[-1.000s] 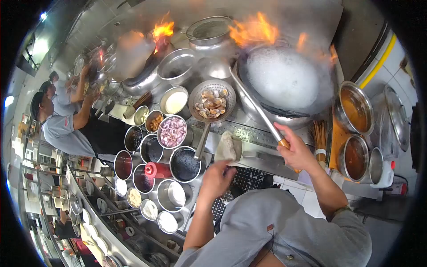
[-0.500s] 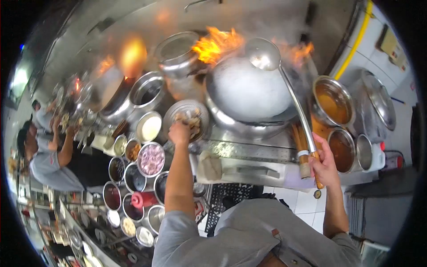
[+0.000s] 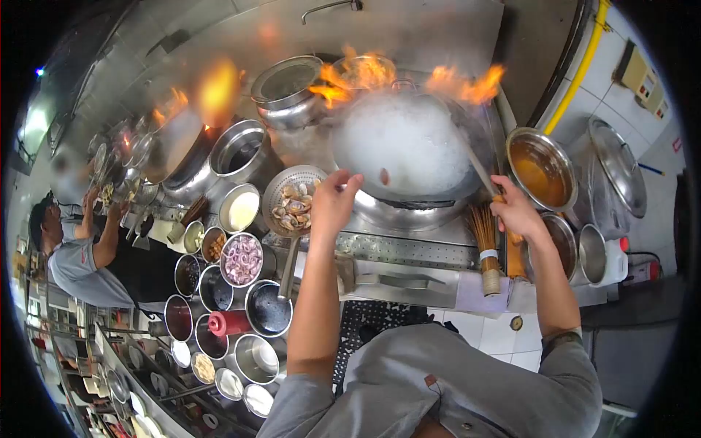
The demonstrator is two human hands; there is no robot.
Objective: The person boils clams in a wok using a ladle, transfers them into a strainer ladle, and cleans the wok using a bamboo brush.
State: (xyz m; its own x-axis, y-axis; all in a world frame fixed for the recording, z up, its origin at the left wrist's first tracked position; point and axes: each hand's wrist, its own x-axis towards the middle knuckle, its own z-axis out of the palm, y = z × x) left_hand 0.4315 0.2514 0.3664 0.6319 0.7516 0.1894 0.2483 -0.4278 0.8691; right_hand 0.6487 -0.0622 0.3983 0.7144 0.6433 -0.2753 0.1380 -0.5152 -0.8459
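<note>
My left hand [image 3: 337, 198] is raised at the near left edge of the wok [image 3: 453, 196], fingers apart and holding nothing. A small brown clam [image 3: 384, 176] shows against the white steam over the wok, just right of the fingers. My right hand [image 3: 516, 209] grips the wooden-ended handle of the ladle [image 3: 478, 166]. Its shaft slants into the wok, and steam hides the bowl. Left of my left hand, a perforated strainer [image 3: 275, 191] with several clams [image 3: 293, 209] rests with its handle toward me.
Flames [image 3: 467, 85] rise behind the wok. A bamboo brush [image 3: 488, 252] stands below the ladle, and a pot of orange liquid [image 3: 542, 171] sits to the right. Bowls, including sliced purple onion [image 3: 242, 260], crowd the left. A co-worker [image 3: 91, 255] stands further left.
My left hand has left the strainer and moved right to the wok's edge, opening. The right hand has lowered the ladle from above the wok into the steam. A clam now shows over the wok.
</note>
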